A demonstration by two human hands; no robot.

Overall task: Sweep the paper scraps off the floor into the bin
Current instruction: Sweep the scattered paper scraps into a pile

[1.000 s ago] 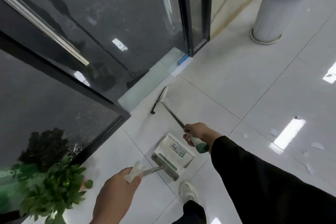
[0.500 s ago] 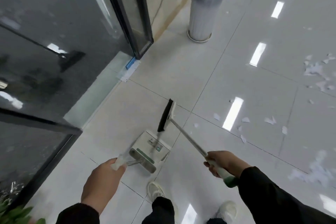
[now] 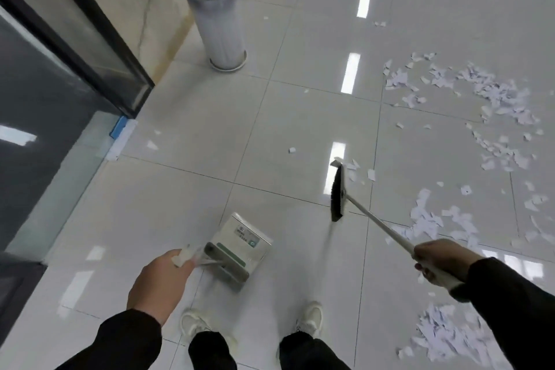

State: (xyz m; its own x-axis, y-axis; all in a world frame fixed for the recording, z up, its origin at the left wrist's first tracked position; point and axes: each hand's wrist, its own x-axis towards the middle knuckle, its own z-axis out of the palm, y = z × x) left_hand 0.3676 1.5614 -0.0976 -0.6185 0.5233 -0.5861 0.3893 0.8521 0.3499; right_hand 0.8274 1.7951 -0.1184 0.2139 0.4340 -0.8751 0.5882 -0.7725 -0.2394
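Left hand [image 3: 159,282] wrapped round dustpan [image 3: 240,245] handle, pan just ahead of it, low over tiles, above feet. Right hand [image 3: 441,261] clenched on broom [image 3: 338,192] stick; brush head out ahead and to left of that hand, by few stray scraps [image 3: 495,99]. Most scraps spread ahead of and beyond right hand, another heap just behind it. Planter [image 3: 220,30] far ahead of left hand, by wall.

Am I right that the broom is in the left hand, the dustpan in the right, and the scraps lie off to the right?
Not quite: the head view shows the hands swapped. The right hand holds the broom, the left hand the dustpan. The paper scraps do lie to the right.
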